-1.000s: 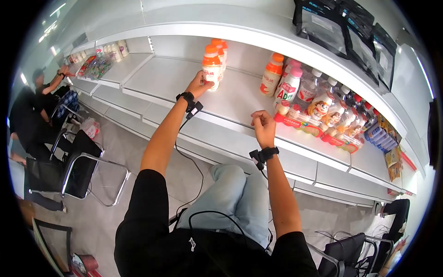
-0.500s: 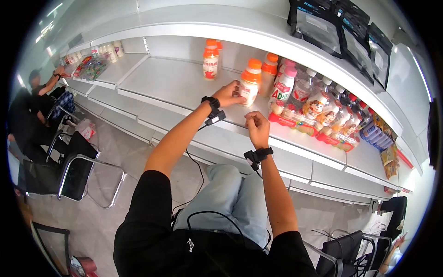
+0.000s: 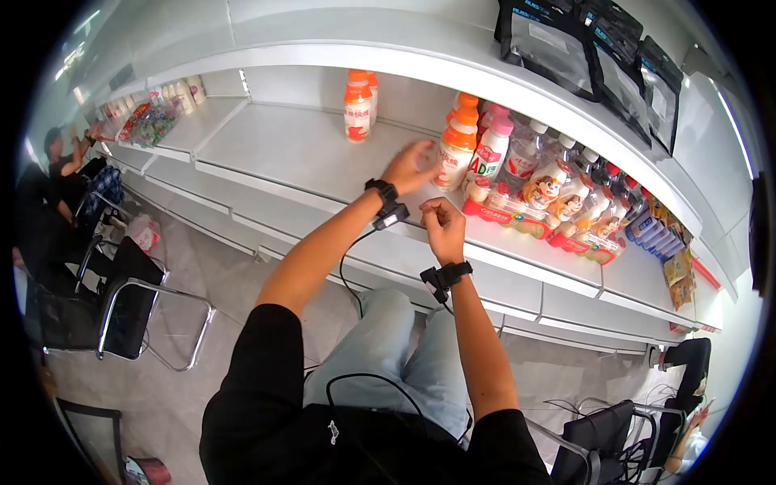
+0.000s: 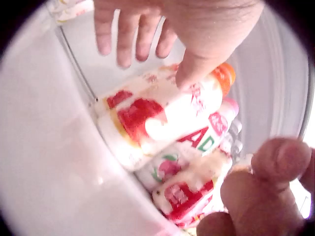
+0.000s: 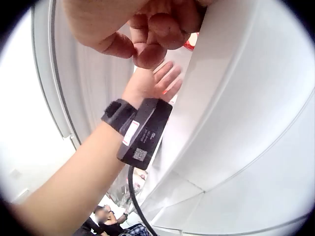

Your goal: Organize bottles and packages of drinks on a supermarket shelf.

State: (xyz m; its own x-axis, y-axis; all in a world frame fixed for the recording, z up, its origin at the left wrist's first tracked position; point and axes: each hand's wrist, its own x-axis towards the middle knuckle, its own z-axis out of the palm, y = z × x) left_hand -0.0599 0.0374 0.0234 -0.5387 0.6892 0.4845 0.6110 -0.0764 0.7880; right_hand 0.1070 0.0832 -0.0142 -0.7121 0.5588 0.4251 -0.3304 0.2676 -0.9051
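Note:
On the shelf [image 3: 275,149], a milk drink bottle [image 3: 455,160] with an orange cap and peach-coloured label stands upright in front of another orange-capped bottle. My left hand [image 3: 411,167] is just left of it, fingers spread and apart, holding nothing. In the left wrist view the thumb [image 4: 197,66] overlaps the bottle's label. Right beside that bottle stands a pink-capped bottle [image 3: 489,153] marked AD. My right hand [image 3: 443,228] idles at the shelf's front edge, its fingers loosely curled around nothing.
Two more orange-capped bottles [image 3: 358,113] stand further left. To the right are drink bottles with cartoon labels [image 3: 546,187], and red-wrapped packs of small bottles [image 3: 509,217] along the front. Black pouches [image 3: 550,44] lie on the shelf above. Two people and a chair [image 3: 129,295] are at left.
My left hand carried an orange-capped bottle rightward from the left group, set it beside the AD bottle and let go. My right hand stays by the shelf edge.

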